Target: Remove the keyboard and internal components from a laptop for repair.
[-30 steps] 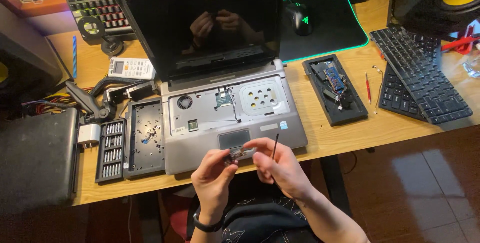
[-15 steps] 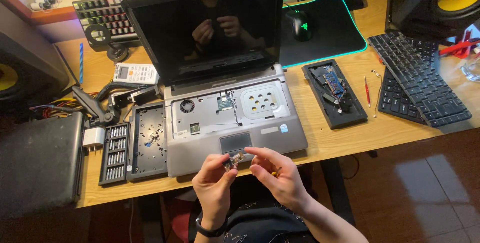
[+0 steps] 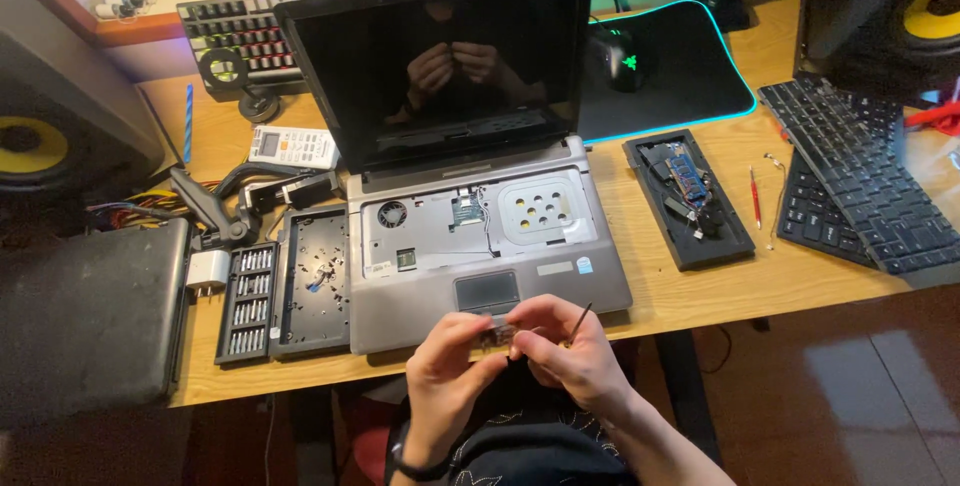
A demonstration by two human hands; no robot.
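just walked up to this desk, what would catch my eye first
The open laptop at the desk's centre, keyboard removed so its inner deck shows. Just in front of it, the left hand and right hand pinch a small part between them, the right also holding a thin dark tool. A glowing-edged mouse mat lies behind on the right.

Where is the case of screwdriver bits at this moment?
In the head view, the case of screwdriver bits lies on the wooden desk, left of the opened laptop, beside a black tray.

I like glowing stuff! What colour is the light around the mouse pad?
The mouse pad is black with a glowing turquoise-green edge, seen in the head view.
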